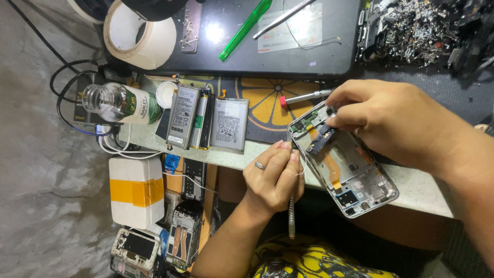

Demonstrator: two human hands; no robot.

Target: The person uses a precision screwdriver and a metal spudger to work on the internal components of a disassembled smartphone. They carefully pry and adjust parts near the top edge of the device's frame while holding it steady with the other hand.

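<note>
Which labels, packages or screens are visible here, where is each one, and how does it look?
Clear bottle: lying at left on the bench, green and white label.
Three phone batteries: side by side beside the bottle, grey with white printed labels.
White card: on the dark tray at top, pale with faint print.
White foam box: below the bench at left, yellow tape band.
Open phone frame: between both hands, no lit screen.

A clear bottle (116, 103) with a green and white label lies on its side at the bench's left end. Beside it lie three flat batteries (208, 123) with grey printed labels. Below stands a white box (136, 191) banded with yellow tape.
</note>
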